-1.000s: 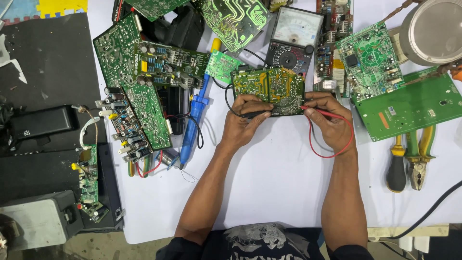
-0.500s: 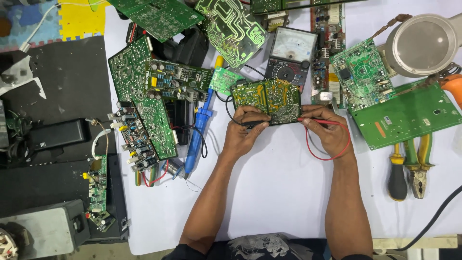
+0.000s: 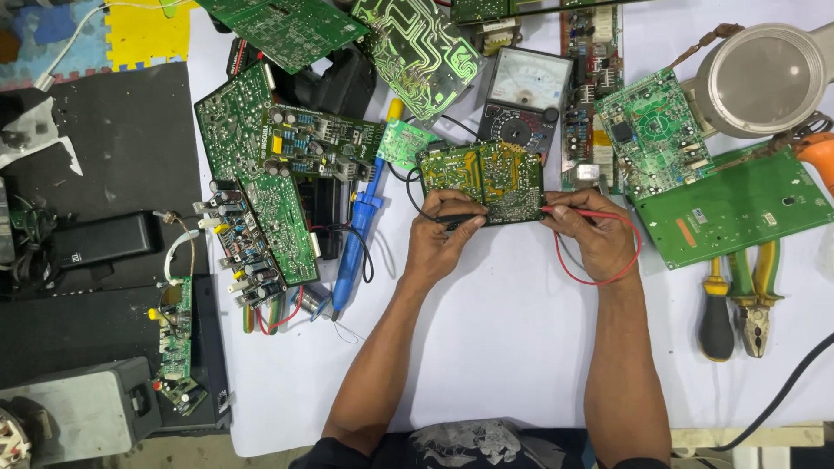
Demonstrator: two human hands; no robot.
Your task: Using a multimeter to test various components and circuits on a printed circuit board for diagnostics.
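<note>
A small green and yellow circuit board lies solder side up on the white table. My left hand pinches a black test probe against the board's near edge. In my right hand is a red test probe, its tip at the board's right near corner. A red lead loops round my right hand. Just behind the board stands an analog multimeter with a white dial face.
Several green circuit boards crowd the table's left and back. A blue soldering tool lies left of my left hand. A large green board, a round magnifier lamp, a screwdriver and pliers lie on the right.
Both hands stay at the small board's near edge with the probes. The view has shifted slightly, so everything sits a little lower in the picture.
</note>
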